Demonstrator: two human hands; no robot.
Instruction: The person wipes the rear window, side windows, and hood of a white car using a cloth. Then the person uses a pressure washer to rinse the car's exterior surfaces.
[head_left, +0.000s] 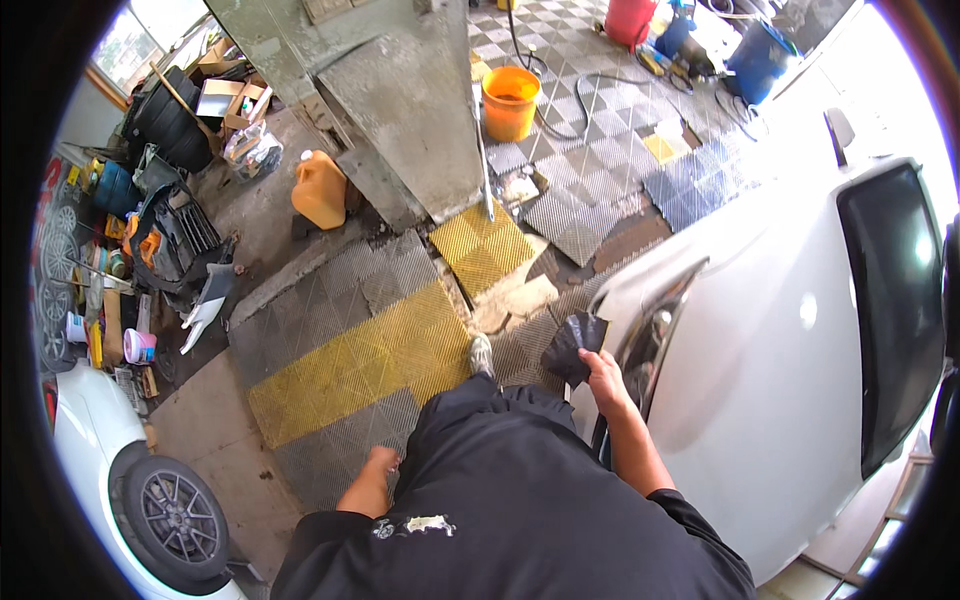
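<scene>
My right hand (600, 373) grips the edge of a crumpled black sheet (574, 346), which looks thin and flexible; its material I cannot tell. The sheet is beside the headlight (655, 337) of a white car (765, 360) on the right. Low at my left side is my left hand (385, 458), beside my dark trousers and above grey floor tiles; its fingers are blurred and partly turned away, and no object shows in it. One shoe (481, 352) stands on the ribbed floor at the edge of the yellow tiles (360, 367).
An orange bucket (511, 105) stands ahead near a hose (583, 112). An orange jerrycan (319, 190) is by the concrete pillar (409, 112). Broken flooring (525, 296) lies ahead of my feet. Tyres (169, 116) and car parts crowd the left, beyond a second white car (94, 420).
</scene>
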